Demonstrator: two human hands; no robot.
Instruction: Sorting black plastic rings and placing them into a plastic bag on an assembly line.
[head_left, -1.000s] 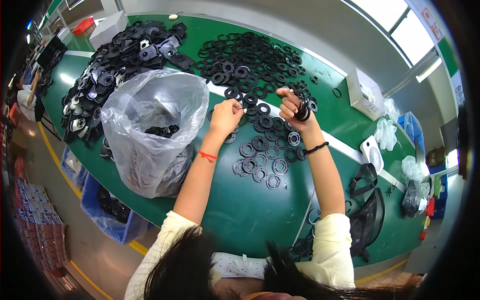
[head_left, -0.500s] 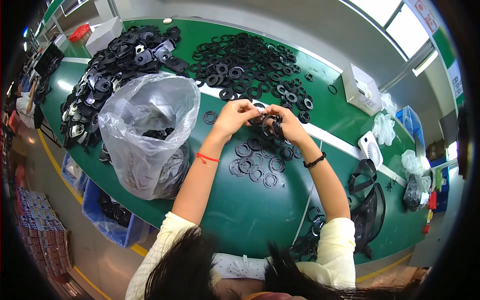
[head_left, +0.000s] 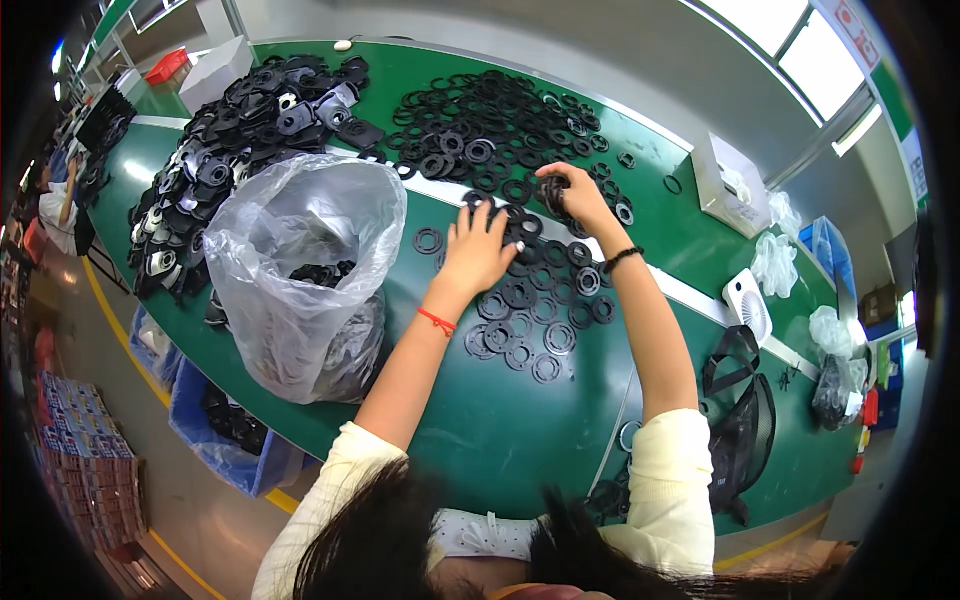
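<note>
Left hand (head_left: 478, 250) lies flat, fingers spread, on black rings (head_left: 540, 310) on the green table (head_left: 480, 440); right hand (head_left: 572, 195), at one o'clock, pinches a ring stack (head_left: 550, 190); plastic bag (head_left: 300, 270) bulks at nine o'clock.

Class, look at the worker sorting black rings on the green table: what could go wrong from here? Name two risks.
The right hand pinches a stack of black rings at its fingertips; one slip might scatter them into the loose rings laid out below. The left hand lies flat on those rings beside the open plastic bag; a sweep of the forearm might push the bag off the table edge.
</note>
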